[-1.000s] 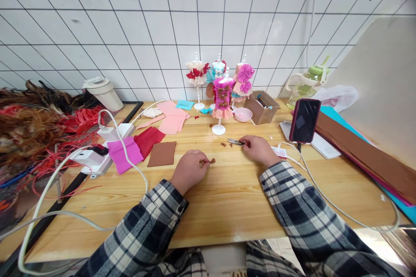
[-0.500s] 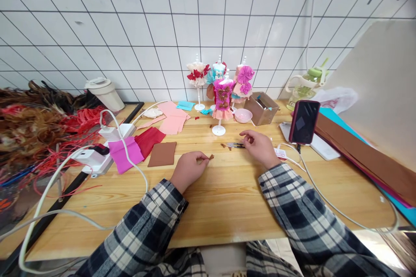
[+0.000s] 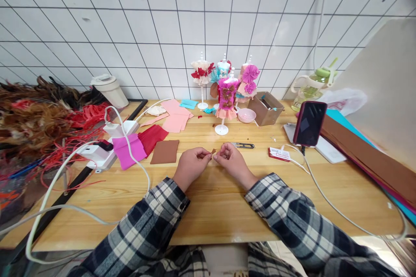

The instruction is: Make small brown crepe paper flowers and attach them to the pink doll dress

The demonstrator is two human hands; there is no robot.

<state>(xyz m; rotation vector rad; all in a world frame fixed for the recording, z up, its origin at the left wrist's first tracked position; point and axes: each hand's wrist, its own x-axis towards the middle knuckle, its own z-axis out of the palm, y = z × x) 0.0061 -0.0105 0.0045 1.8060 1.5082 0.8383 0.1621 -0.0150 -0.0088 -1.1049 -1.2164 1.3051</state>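
My left hand (image 3: 193, 165) pinches a tiny folded piece of brown crepe paper (image 3: 213, 151) between thumb and forefinger. Close against it, my right hand (image 3: 234, 163) has its thumb and fingertips pinched together at the same piece. Just beyond my right hand lies a pair of thread snips (image 3: 245, 145), partly covered by it. To the left of my hands is a brown crepe paper square (image 3: 164, 152). Behind them stands a miniature dress form (image 3: 226, 95) in a magenta paper dress with brown bows down its front.
More dressed forms (image 3: 202, 78) stand behind, near a pink bowl (image 3: 247, 115) and an open box (image 3: 265, 108). Magenta paper (image 3: 129, 151), red paper (image 3: 154, 137) and a power strip (image 3: 102, 154) with cables lie left. A phone (image 3: 311, 123) stands right.
My right hand has moved left from above the snips and met my left hand at the brown piece. The snips' handles now show. The view has shifted slightly.
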